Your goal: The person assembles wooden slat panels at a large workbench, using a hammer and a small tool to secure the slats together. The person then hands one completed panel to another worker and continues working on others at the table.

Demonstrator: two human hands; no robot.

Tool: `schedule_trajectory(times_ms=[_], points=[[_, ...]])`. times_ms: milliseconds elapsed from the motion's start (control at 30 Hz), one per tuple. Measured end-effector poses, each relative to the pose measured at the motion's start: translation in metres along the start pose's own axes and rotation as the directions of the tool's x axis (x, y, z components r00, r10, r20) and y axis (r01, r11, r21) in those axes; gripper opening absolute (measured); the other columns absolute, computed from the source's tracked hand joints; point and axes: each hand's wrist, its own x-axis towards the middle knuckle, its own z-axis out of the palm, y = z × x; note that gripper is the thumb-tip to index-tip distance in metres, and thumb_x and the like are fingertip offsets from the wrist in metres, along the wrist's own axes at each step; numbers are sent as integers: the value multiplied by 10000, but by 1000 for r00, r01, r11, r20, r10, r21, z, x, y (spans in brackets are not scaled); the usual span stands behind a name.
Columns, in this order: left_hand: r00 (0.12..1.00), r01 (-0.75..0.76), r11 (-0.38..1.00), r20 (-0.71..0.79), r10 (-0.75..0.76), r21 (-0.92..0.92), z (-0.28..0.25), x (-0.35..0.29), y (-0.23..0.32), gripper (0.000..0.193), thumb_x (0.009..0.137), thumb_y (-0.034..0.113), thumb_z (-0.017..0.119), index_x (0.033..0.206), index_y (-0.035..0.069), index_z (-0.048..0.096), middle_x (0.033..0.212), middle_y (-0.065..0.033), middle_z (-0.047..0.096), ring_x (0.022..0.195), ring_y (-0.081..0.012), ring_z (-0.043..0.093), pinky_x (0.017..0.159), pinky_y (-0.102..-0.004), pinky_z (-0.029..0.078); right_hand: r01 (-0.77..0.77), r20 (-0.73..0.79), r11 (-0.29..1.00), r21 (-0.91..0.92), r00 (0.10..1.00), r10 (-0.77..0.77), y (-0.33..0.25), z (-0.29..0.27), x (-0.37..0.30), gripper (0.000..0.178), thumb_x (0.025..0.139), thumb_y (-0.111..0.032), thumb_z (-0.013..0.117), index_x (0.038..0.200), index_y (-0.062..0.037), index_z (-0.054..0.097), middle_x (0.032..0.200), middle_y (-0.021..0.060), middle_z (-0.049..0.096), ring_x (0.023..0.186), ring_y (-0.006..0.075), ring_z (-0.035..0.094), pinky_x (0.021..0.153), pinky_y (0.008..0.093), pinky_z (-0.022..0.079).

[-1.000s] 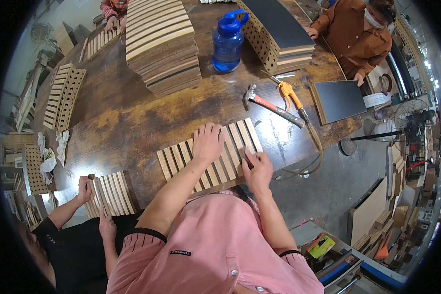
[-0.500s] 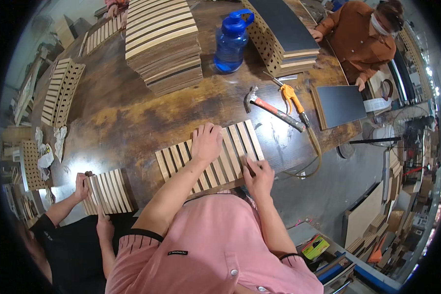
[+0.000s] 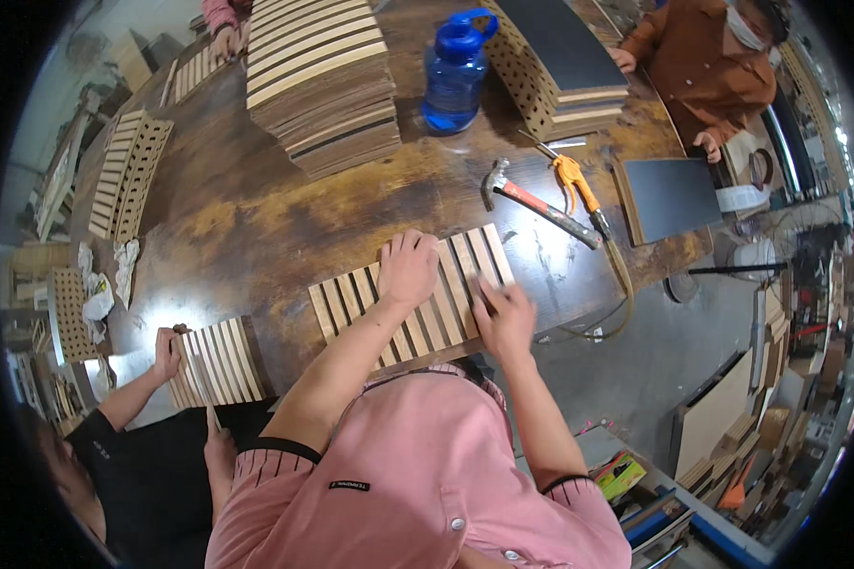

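Note:
A slatted wood panel [image 3: 346, 308], pale strips with dark grooves between them, lies near the table's front edge, close to my body. My left hand [image 3: 408, 270] rests across its middle, fingers curled at the far edge, gripping it. Over the right part of the same panel is my right hand [image 3: 506, 318], its fingers bent and drawn together on the strips. Motion blurs that hand a little, and whatever may be between its fingers is hidden. Beyond the panel lie a claw hammer [image 3: 541, 209] with a red handle and an orange air blow gun [image 3: 575, 182] with its hose.
A tall stack of slatted panels [image 3: 327, 114] and a blue water bottle [image 3: 454, 81] stand farther back. Black-faced boards [image 3: 579, 47] are piled at right, another black board [image 3: 672, 199] nearer. A co-worker at left handles a slatted panel [image 3: 232, 356]; others sit across the table.
My right hand has shifted slightly on the panel; my left hand keeps its place there. The co-worker at far right has raised a hand off the black board. The whole view has tilted a little.

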Motion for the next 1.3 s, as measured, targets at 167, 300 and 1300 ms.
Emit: schedule_trajectory(times_ms=[167, 300, 1300], points=[[999, -42, 999, -1, 42, -3, -5, -1, 2, 193, 983, 184, 560, 1147, 110, 629, 1150, -104, 593, 1146, -333, 535, 996, -497, 403, 72, -75, 997, -34, 994, -74, 2, -1, -7, 403, 783, -164, 786, 1186, -179, 781, 873, 7, 612, 818, 221, 628, 720, 416, 410], [998, -58, 998, 14, 58, -6, -6, 4, 6, 183, 981, 192, 574, 1133, 106, 628, 1150, -99, 597, 1150, -325, 534, 984, -493, 411, 68, -138, 998, 16, 988, -65, -12, 39, 82, 299, 845, -235, 764, 1142, -205, 782, 923, 37, 664, 911, 251, 645, 811, 442, 440], [999, 4, 999, 45, -6, 33, -15, -3, -2, 247, 986, 181, 543, 1196, 86, 631, 1197, -112, 612, 1185, -312, 545, 1017, -486, 415, 51, -62, 997, 60, 997, -47, -4, 0, -8, 329, 794, -113, 786, 1122, -134, 805, 811, 110, 616, 712, 305, 643, 659, 432, 522]])
